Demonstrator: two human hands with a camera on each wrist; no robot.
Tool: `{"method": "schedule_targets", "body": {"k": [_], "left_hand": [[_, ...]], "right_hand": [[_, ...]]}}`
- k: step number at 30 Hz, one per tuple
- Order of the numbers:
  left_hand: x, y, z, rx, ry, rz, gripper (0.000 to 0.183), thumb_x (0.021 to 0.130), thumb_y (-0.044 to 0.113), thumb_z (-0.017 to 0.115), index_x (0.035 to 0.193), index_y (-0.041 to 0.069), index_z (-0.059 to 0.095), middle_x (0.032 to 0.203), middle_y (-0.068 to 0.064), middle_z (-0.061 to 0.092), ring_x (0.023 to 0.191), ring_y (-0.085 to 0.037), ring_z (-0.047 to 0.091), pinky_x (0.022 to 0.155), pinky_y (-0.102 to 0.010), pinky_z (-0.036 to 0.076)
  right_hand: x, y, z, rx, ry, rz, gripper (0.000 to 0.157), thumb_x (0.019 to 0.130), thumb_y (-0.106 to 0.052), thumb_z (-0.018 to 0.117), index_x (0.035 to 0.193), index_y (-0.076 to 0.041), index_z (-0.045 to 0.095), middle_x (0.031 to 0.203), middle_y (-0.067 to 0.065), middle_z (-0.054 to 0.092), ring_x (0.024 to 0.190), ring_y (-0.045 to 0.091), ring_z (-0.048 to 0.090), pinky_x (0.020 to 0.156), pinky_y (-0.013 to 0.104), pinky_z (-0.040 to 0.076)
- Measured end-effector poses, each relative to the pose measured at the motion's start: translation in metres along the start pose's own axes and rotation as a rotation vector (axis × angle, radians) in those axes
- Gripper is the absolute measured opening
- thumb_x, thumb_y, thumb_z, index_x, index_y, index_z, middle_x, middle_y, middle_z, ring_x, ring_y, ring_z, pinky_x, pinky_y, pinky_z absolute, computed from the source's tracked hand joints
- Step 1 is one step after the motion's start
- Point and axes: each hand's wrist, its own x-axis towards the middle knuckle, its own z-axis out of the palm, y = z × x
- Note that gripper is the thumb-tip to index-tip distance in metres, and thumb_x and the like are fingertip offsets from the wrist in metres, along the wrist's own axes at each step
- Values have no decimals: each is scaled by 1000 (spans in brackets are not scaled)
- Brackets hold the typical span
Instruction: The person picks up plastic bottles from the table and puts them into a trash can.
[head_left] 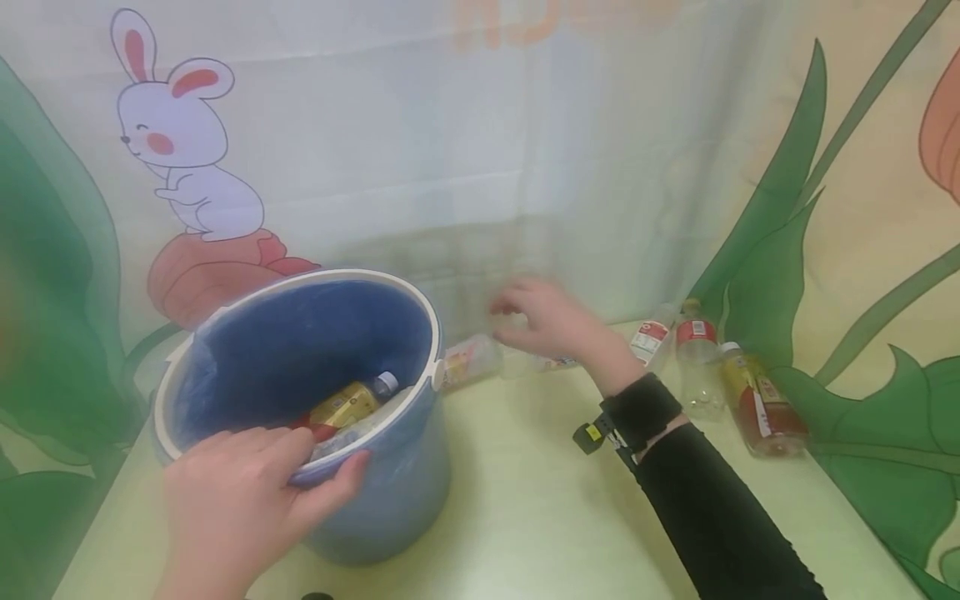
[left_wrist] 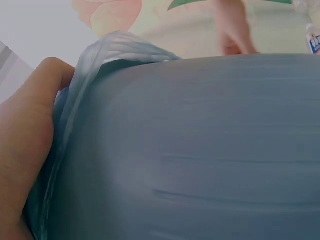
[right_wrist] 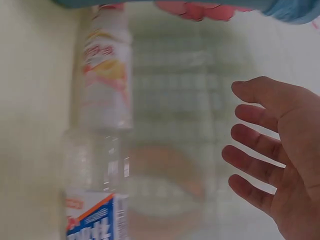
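My left hand grips the near rim of a blue bucket, thumb outside and fingers over the edge. A thin bluish plastic liner is folded over that rim in the left wrist view. Inside the bucket lies a bottle with a yellow label. To the right of the bucket, my right hand is in the air with fingers spread and nothing in them. Near it lie a bottle with a pink and yellow label and a clear bottle with a blue and white label, end to end.
At the table's back right lie a clear bottle with a red and white label, a red-labelled bottle and a bottle of brownish drink. A printed curtain hangs right behind the table.
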Motion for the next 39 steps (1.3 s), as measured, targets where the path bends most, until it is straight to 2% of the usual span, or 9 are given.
{"method": "schedule_targets", "body": {"k": [4,9,14,20,26,29,35,39], "left_hand": [[-3,-5,-6,10,-61,-21,64,101,72,45,62,22,52,55,5,48,44,-26,43,43,-35,23],[-7,-16,-14,4,-147,-42,65,99,78,42,61,25,39,56,9,37,46,-21,36,47,-30,18],[-9,-28,-19,-46,-137,4,62,99,77,45,63,27,36,59,12,31,48,-15,32,48,-31,17],[-9,-36,-24,-75,-148,16,61,99,77,46,65,27,35,61,15,28,51,-11,29,49,-28,16],[-7,-35,-24,-71,-132,13,61,99,76,47,64,27,35,61,15,29,51,-11,29,48,-28,17],[-6,-35,-23,-70,-126,15,61,99,75,47,64,27,36,61,15,30,50,-12,30,48,-29,17],[-6,-35,-21,-69,-109,21,60,98,74,47,64,26,36,60,13,31,49,-14,32,47,-30,16],[-6,-36,-19,-72,-99,23,60,98,73,48,63,25,36,60,13,31,49,-14,32,47,-29,16]], "right_hand": [[3,17,20,-39,-29,44,42,99,-29,79,133,-6,71,139,11,68,132,31,60,112,48,47],[12,26,49,-43,-64,59,52,96,-34,82,137,-4,69,142,16,66,137,36,58,118,51,42],[25,22,83,-46,-76,72,60,93,-36,85,142,-6,67,143,16,65,137,35,57,118,51,42],[39,16,114,-149,-72,39,68,87,-35,91,145,-9,66,140,11,67,132,33,60,115,48,43],[42,9,129,-121,-141,44,73,91,-42,90,152,-13,62,150,11,62,141,33,55,123,52,35],[42,8,136,-108,-147,27,74,91,-45,89,152,-13,61,148,11,62,140,33,54,124,51,34],[43,2,148,-105,-172,20,77,87,-47,92,149,-14,62,133,9,68,125,29,63,111,47,46],[43,0,155,-141,-182,11,76,88,-49,91,148,-13,63,130,7,71,121,28,67,107,45,51]]}}
